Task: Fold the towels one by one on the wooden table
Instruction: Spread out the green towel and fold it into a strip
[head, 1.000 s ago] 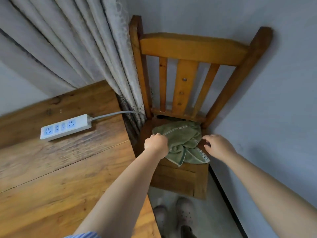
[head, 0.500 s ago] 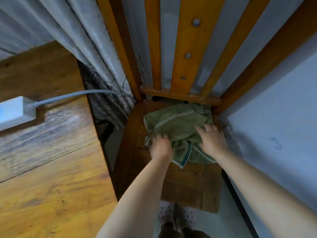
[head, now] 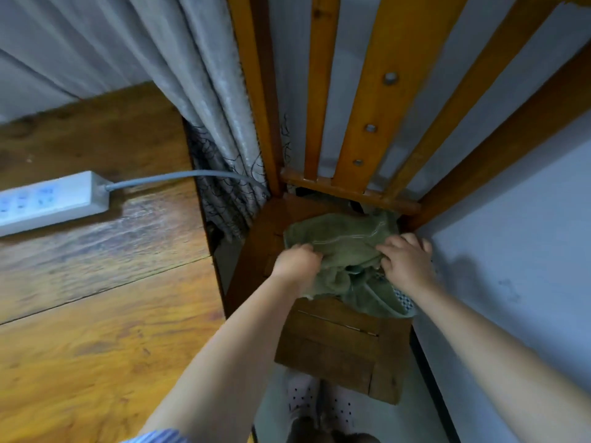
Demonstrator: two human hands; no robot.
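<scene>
Head view. The towel [head: 343, 241] lies crumpled on the chair [head: 332, 343] seat, well off the table [head: 96, 282]. My left hand [head: 297, 262] has its fingers curled into the cloth at the near left of the heap; my right hand [head: 404, 262] pinches a bunched fold at the heap's right side. I judge the towel light, soft and limp: it will sag between the two grips and trail its loose lower edge, which hangs past the seat just below my right hand. Corners would give a cleaner hold than these mid-cloth bunches, but I cannot tell where they lie. Beyond the grips stand the chair's back slats; a wall runs close on the right. Open room lies left of the grips, over the table, where a power strip [head: 48, 199] and its cord sit at the far side.
</scene>
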